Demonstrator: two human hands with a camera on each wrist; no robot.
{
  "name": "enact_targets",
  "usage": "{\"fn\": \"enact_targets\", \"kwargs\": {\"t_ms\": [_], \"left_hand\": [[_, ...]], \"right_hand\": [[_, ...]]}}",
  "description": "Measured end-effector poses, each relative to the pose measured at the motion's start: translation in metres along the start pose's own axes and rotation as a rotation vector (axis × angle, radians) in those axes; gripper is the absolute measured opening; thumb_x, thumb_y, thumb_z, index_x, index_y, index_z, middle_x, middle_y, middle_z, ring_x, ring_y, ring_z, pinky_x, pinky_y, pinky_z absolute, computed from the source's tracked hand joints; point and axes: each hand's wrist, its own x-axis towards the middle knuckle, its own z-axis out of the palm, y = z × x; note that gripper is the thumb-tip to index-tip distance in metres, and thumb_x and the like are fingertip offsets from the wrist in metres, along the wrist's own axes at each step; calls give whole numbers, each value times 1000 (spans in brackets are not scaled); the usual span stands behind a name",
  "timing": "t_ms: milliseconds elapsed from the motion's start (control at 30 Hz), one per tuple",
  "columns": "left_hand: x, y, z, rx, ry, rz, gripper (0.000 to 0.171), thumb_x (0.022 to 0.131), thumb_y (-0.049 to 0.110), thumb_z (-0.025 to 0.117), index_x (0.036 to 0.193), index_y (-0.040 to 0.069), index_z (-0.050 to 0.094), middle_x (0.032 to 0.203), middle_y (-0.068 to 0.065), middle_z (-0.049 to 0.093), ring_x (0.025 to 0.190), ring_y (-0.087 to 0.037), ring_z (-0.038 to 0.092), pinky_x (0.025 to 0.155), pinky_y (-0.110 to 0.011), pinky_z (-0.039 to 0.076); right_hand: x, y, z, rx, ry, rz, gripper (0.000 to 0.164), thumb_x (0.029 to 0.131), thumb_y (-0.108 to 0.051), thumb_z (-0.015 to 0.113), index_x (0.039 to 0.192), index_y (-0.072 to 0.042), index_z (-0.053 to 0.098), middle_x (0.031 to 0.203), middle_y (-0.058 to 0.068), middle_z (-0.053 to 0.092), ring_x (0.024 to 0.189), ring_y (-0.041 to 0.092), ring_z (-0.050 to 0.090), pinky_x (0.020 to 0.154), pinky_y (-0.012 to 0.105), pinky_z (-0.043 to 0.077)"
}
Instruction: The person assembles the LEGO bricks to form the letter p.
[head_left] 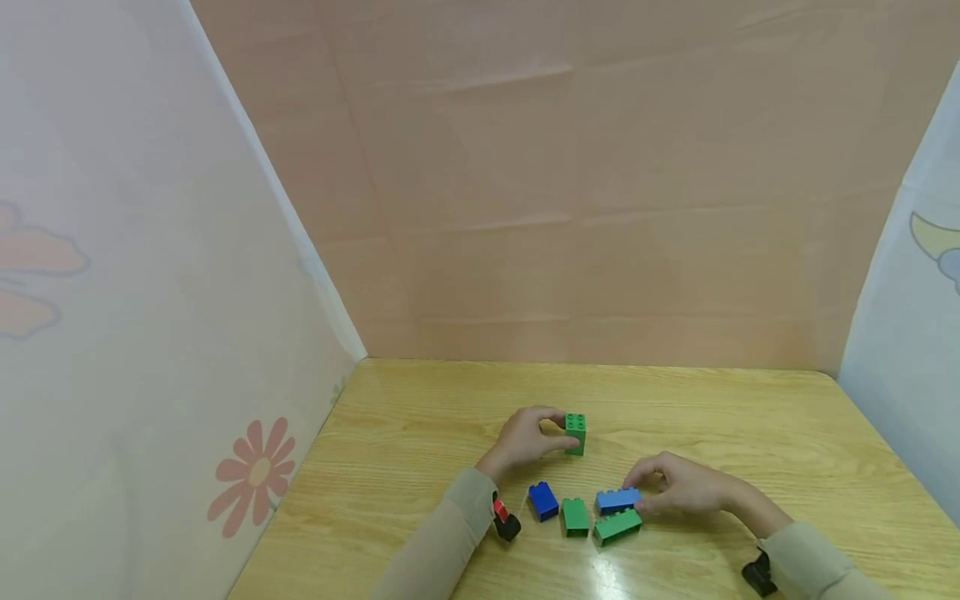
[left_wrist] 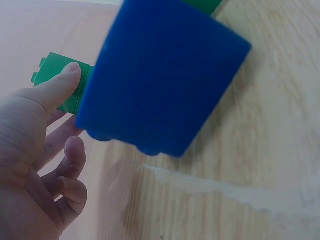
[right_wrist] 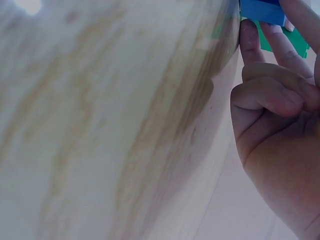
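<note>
In the head view my left hand pinches an upright green block stack between thumb and fingers, studs facing up. The left wrist view shows a seam across that green stack, with the thumb on its side. My right hand has thumb and fingertips at the right end of a light blue toy brick, gripping it low over the table. In the right wrist view the blue brick lies between the fingers, and the other fingers are curled in.
Near the left forearm lies a dark blue brick, large in front of the left wrist camera. A green brick is right of it, and a longer green brick lies just before the light blue one. The wooden table meets cloth walls.
</note>
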Motion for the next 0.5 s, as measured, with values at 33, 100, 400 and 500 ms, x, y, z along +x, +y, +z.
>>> {"fn": "enact_targets", "kwargs": {"t_ms": [33, 100, 400, 500], "left_hand": [[0, 0, 0, 1, -1, 0, 40, 88, 50, 81, 121, 28, 76, 111, 21, 68, 86, -5, 60, 73, -27, 50], [0, 0, 0, 1, -2, 0, 40, 88, 51, 81, 121, 29, 76, 111, 21, 68, 86, -5, 60, 73, -27, 50], [-1, 2, 0, -14, -2, -9, 38, 88, 50, 82, 120, 29, 76, 111, 22, 68, 82, -5, 59, 71, -27, 50], [-1, 3, -1, -19, -2, -12, 38, 88, 49, 82, 120, 29, 76, 111, 21, 68, 78, -5, 60, 66, -27, 50]], "right_hand": [[0, 1, 0, 5, 1, 1, 21, 102, -19, 70, 122, -16, 73, 124, 1, 67, 122, 11, 56, 95, 25, 46], [-1, 1, 0, 15, 4, 2, 21, 102, -18, 70, 122, -15, 73, 124, 1, 68, 122, 10, 56, 95, 23, 46], [-1, 1, 0, 53, 17, 5, 22, 102, -15, 68, 124, -11, 70, 123, 5, 67, 116, 12, 59, 93, 26, 51], [0, 0, -1, 28, 38, 23, 22, 103, -17, 68, 124, -13, 69, 125, 4, 66, 119, 10, 58, 94, 25, 50]]}}
